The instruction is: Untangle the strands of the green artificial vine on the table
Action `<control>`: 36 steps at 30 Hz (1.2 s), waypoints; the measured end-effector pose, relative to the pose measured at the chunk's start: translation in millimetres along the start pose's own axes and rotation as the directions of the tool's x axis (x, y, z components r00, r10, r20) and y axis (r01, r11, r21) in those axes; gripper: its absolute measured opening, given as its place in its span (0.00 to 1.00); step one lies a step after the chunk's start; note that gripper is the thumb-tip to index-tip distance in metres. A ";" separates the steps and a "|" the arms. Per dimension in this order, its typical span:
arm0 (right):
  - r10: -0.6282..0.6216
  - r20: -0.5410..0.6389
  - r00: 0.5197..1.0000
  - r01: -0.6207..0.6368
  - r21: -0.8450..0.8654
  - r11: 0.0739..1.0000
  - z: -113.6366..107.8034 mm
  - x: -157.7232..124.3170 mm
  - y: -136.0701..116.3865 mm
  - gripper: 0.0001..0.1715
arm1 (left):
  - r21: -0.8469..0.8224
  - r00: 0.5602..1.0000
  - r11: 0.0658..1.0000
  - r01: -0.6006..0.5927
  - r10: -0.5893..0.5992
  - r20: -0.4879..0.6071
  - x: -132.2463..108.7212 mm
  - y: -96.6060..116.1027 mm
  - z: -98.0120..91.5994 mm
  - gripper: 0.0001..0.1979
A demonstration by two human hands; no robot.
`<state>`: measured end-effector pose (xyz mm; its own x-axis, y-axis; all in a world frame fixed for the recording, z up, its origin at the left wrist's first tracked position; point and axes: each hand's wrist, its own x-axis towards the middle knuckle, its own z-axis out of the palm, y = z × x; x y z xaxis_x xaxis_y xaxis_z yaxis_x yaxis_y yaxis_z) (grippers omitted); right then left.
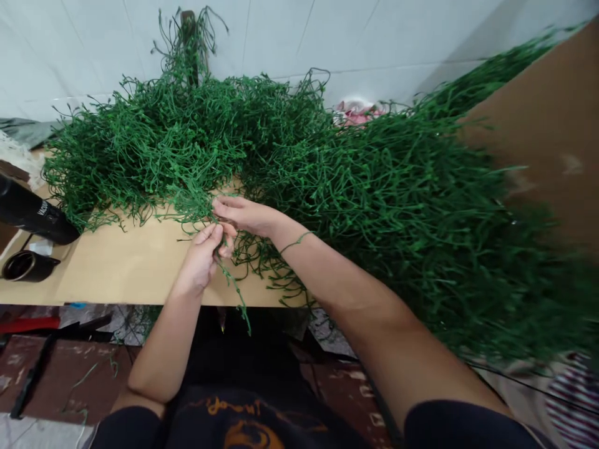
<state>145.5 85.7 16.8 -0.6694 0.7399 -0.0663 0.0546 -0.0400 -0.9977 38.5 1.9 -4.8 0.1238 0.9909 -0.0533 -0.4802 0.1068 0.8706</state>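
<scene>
Near the table's point(140, 265) left edge, a cup point(41, 267) looks dark inside. The left hand point(200, 254) pinches a green stem point(238, 293); the half-curled right hand point(247, 215) touches more, grip unclear.

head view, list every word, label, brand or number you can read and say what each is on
"VACUU", on the black bottle, likely "VACUUM" but its end is unclear; any finer print there is too small to read.
Orange script on the dark shirt: too blurred and distorted to read.
No other text or number is legible.
</scene>
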 end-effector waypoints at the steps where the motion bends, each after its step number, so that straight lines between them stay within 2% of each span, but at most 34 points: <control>1: -0.001 0.028 1.000 0.000 0.017 1.000 -0.3 0.3 2.2 0.18 | -0.057 1.000 0.998 0.018 -0.017 0.016 -1.9 1.0 -3.0 0.12; 3: -0.002 -0.006 1.000 0.002 0.020 1.000 -3.4 0.0 5.6 0.15 | -0.131 0.999 0.991 0.040 -0.039 0.011 -6.7 4.1 -13.0 0.11; 5: -0.071 -0.142 0.987 0.065 -0.050 0.997 -8.7 -3.6 6.6 0.13 | -0.151 0.998 0.987 0.051 -0.056 -0.031 -11.1 7.4 -24.8 0.10; 8: -0.180 -0.238 0.954 0.125 -0.231 0.965 -13.7 -14.7 3.4 0.14 | -0.049 0.990 0.997 0.067 -0.073 -0.123 -13.3 9.4 -37.5 0.12; 11: -0.267 -0.183 0.946 0.159 -0.456 0.875 -6.7 -26.7 -2.4 0.14 | 0.193 0.969 0.980 0.047 0.002 -0.245 -10.0 9.4 -38.1 0.14; 13: -0.307 -0.128 0.943 0.178 -0.585 0.791 4.2 -32.0 -5.0 0.14 | 0.305 0.960 0.952 0.017 0.071 -0.272 -6.2 10.1 -33.5 0.16; 17: -0.347 0.010 0.938 0.251 -0.710 0.658 26.9 -38.5 -5.4 0.13 | 0.406 0.974 0.913 -0.034 0.121 -0.189 1.2 11.8 -26.0 0.20; 21: -0.363 0.103 0.926 0.327 -0.699 0.635 33.2 -48.0 -3.1 0.11 | 0.434 0.990 0.901 -0.008 0.066 -0.120 5.2 8.6 -28.4 0.23; 23: -0.349 0.118 0.930 0.336 -0.662 0.670 27.7 -52.3 -0.5 0.11 | 0.405 0.994 0.914 0.010 0.036 -0.106 6.1 6.2 -31.2 0.23; 24: -0.355 0.090 0.930 0.329 -0.634 0.700 23.4 -53.0 1.3 0.11 | 0.379 0.995 0.925 0.014 0.023 -0.094 6.3 5.3 -32.3 0.23; 25: -0.371 0.022 0.928 0.309 -0.599 0.739 18.6 -52.4 3.3 0.11 | 0.346 0.997 0.938 0.020 0.007 -0.076 6.5 5.0 -33.0 0.22; 27: -0.367 -0.202 0.908 0.238 -0.472 0.849 9.7 -46.8 7.2 0.09 | 0.259 1.000 0.965 0.027 -0.023 -0.018 6.1 6.0 -32.8 0.21; 29: -0.227 -0.380 0.897 0.153 -0.215 0.965 5.4 -36.4 9.3 0.13 | 0.157 0.998 0.987 0.038 -0.045 0.045 4.7 9.2 -30.7 0.21; 30: -0.119 -0.393 0.912 0.103 -0.062 0.993 5.9 -30.4 9.5 0.15 | 0.105 0.996 0.993 0.054 -0.061 0.068 3.8 11.3 -29.3 0.22; 33: 0.130 -0.236 0.963 -0.058 0.290 0.955 16.8 -13.8 8.3 0.20 | -0.037 0.987 0.990 0.136 -0.132 0.087 0.5 16.7 -26.0 0.25; 36: 0.175 -0.066 0.982 -0.129 0.441 0.888 31.8 -3.6 9.5 0.21 | -0.144 0.987 0.976 0.162 -0.159 0.036 -2.2 17.0 -26.2 0.26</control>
<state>124.9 61.3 7.1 -0.5993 0.7641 -0.2388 -0.1925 -0.4271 -0.8835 7.4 3.7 -2.7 0.2297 0.9577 -0.1733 -0.5739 0.2771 0.7706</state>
